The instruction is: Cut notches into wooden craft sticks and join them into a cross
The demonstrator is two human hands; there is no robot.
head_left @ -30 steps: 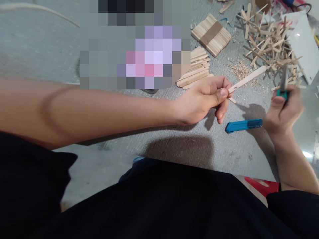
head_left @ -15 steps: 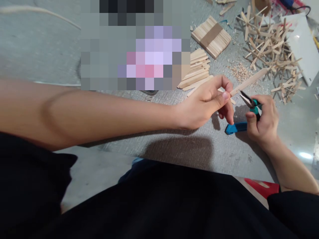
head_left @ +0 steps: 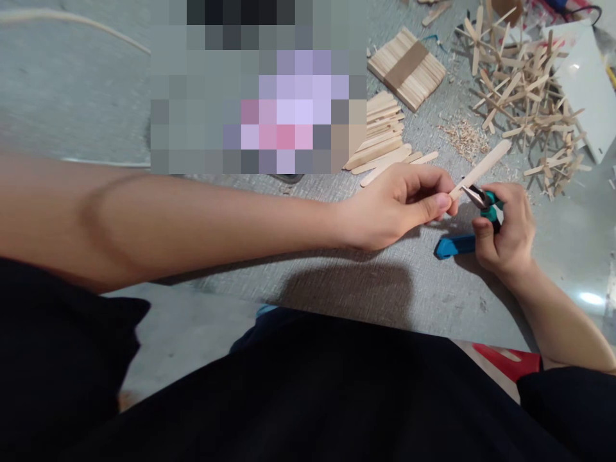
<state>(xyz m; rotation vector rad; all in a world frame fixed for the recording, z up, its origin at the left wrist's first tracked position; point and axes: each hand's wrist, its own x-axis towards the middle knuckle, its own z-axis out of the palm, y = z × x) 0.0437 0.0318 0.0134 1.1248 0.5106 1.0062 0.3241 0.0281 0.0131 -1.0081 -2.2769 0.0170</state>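
Observation:
Between thumb and fingers, my left hand (head_left: 409, 202) pinches the lower end of a wooden craft stick (head_left: 484, 168), which slants up to the right. My right hand (head_left: 507, 231) is closed around the green-and-black handles of a pair of needle-nose pliers (head_left: 476, 196). The pliers' jaws are at the stick's lower part, close to my left fingertips; whether they grip the wood I cannot tell. A blue utility knife (head_left: 455, 246) lies on the table just below, its right end hidden by my right hand.
A banded bundle of craft sticks (head_left: 409, 69) lies beyond my left hand, near loose sticks (head_left: 385, 131). Small wood chips (head_left: 464, 136) are scattered beside a heap of crossed sticks (head_left: 524, 90). A white board (head_left: 590, 90) lies at the far right. A pixelated patch covers the upper middle.
The stick and my left fingers have moved slightly down and right, toward the pliers. The pliers' jaws look narrower and now meet the stick. My left fingers have curled in closer.

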